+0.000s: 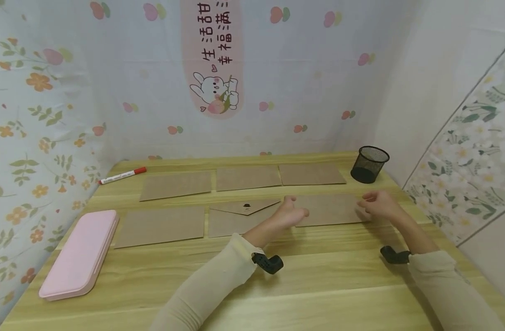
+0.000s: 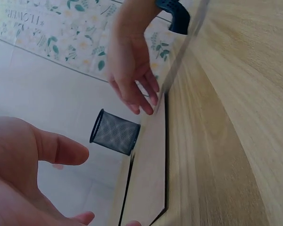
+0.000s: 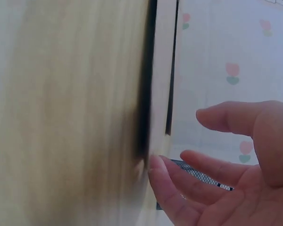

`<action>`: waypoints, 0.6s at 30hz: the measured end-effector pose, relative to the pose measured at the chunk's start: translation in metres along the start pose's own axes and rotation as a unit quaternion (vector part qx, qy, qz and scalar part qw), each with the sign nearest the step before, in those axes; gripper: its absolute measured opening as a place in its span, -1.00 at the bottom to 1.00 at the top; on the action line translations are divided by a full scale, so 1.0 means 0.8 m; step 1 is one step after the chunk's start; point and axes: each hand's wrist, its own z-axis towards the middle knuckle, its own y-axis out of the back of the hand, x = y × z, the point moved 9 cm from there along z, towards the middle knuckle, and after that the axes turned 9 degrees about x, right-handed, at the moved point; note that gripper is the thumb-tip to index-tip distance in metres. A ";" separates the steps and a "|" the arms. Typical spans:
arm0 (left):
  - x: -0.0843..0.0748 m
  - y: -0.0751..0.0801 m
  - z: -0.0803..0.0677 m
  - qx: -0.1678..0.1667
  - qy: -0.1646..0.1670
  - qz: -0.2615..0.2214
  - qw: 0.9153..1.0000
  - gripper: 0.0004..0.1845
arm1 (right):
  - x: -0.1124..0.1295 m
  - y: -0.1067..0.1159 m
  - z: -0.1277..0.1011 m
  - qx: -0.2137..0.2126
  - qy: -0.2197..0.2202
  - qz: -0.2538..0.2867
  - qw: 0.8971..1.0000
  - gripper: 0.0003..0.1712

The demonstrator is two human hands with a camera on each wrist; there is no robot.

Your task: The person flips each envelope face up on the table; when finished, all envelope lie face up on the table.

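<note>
Room: a light wooden table (image 1: 277, 285) is sitting in a corner, with flowered cloth hanging behind and to the left and a floral panel leaning in on the right.

Layout: six brown envelopes are lying flat in two rows of three across the far half of the table, spaced apart so each one is staying reachable on its own.

Envelope in hand: the near-right envelope (image 1: 329, 209) is lying flat toward the right edge, just in front of the black mesh pen cup (image 1: 369, 164), and both hands are closing in on it from either end.

Left hand: the left hand (image 1: 291, 214) is hovering at the envelope's left end, fingers relaxed and spread, gripping nothing; the left wrist view is showing an open palm with the thumb out, so it looks to be getting ready to steady that end.

Right hand: the right hand (image 1: 376, 204) is coming down at the right end, fingers loosely bent, fingertips (image 2: 148, 107) reaching right at the envelope's edge; whether they are actually touching, I cannot tell. Nothing is pinched.

Neighbour: the near-middle envelope (image 1: 240, 216) is lying with its flap open and pointing toward the person.

Set aside: a red-capped marker (image 1: 122, 175) is resting at the far left corner, and a pink case (image 1: 80, 253) is lying along the left edge, both well apart from the hands.
</note>
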 end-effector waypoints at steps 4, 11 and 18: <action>0.001 0.004 0.001 -0.014 0.003 -0.013 1.000 -0.33 | 0.001 -0.002 0.001 -0.007 -0.001 -0.009 1.000 -0.39; 0.002 0.005 0.001 -0.018 0.002 -0.008 1.000 -0.36 | 0.001 -0.004 0.002 -0.002 -0.008 0.005 1.000 -0.39; 0.000 0.008 0.004 -0.012 -0.018 -0.007 1.000 -0.41 | -0.004 0.002 0.002 -0.032 -0.005 0.005 0.999 -0.46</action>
